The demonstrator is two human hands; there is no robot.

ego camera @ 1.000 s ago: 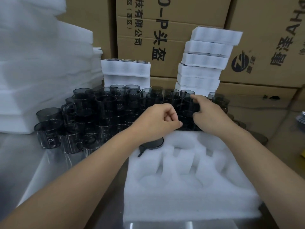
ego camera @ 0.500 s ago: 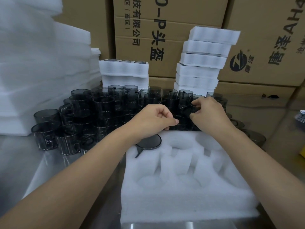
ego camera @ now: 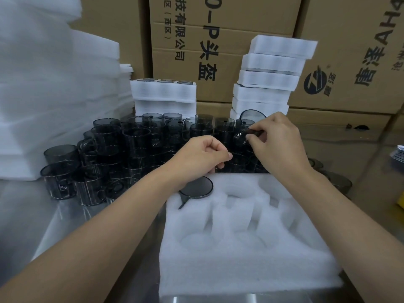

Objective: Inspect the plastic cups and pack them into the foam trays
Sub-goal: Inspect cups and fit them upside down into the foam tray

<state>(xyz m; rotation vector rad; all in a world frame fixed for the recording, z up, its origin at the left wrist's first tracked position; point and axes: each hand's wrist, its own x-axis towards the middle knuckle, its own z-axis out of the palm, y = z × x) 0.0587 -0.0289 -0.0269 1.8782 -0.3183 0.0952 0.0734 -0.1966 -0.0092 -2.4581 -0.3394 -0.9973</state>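
Head view was all there was. The right hand (ego camera: 277, 147) sat a bit right of centre frame, and its fingers (ego camera: 254, 138) were curled in a pinch round the handle of one smoky plastic cup (ego camera: 251, 119). That cup was tipped over and raised just above the crowd of loose cups (ego camera: 131, 145) standing on the counter (ego camera: 32, 215) in the middle-left of the frame.

The left hand (ego camera: 203, 154) was near centre in a loose fist. I couldn't see anything in it. It hung right over the seated cup (ego camera: 195, 188), which was pushed into the upper left pocket of the foam tray (ego camera: 240, 248). The tray filled the lower right of the frame, and its other pockets looked empty.

Handling-wise, my guess:
- These cups look thin-walled, rigid and light, so one hand is plenty.
- Smooth, glossy plastic probably slips and scuffs easily, and it shows fingerprints.
- The handle looks like the sensible place to grab, with the rim or base as a second hold for turning the cup to check it.
- The foam looks soft and springy, so a cup likely needs a gentle, straight push with its handle lined up to the slot.
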